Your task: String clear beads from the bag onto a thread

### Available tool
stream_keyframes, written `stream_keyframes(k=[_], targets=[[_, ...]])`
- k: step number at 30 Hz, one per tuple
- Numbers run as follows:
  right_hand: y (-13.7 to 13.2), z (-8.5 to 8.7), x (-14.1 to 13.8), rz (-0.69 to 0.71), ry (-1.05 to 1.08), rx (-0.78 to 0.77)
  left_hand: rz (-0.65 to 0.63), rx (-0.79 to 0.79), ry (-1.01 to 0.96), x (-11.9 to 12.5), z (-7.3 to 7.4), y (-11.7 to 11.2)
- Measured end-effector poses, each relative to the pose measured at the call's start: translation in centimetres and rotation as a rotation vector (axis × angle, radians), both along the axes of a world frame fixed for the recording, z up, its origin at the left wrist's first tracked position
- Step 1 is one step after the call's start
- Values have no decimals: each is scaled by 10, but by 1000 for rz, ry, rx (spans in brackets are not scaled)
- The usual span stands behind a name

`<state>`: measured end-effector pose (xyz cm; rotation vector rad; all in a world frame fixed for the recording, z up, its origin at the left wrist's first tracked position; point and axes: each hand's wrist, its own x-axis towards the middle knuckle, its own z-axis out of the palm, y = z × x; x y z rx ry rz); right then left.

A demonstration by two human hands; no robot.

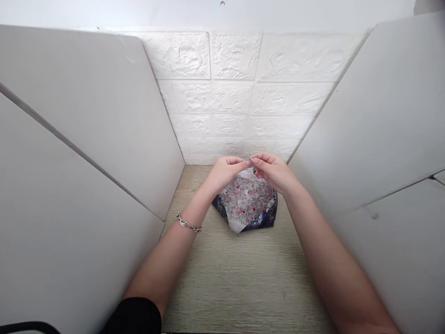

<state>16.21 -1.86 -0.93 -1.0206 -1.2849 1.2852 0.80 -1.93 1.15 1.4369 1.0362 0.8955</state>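
My left hand (pixel 227 172) and my right hand (pixel 273 170) meet fingertip to fingertip above the far side of an open, dark blue patterned pouch (pixel 266 219). Both hands are closed in a pinch. Whatever sits between the fingertips is too small to name. Loose beads (pixel 245 199), mostly clear and pale with pink and red ones among them, fill the pouch, which has a silvery lining. Parts of its left and right rims are hidden behind my hands.
A few small pale beads (pixel 194 189) lie on the wood-grain table (pixel 239 278) left of the pouch. White panels (pixel 104 116) stand on the left and right, and a white brick-patterned wall (pixel 231 97) closes the back.
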Motion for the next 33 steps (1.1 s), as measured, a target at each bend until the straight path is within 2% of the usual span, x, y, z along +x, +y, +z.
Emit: stream_keyframes(k=[26,30,33], targets=[[3,-6,2,31,-57,41,0,9,2,-1,-3,1],[1,-4,1,47,-113,78,-14,-16,-21,-1,-3,2],[-1,-1,0,10,-211,123,-38,-58,-54,-1,-4,3]])
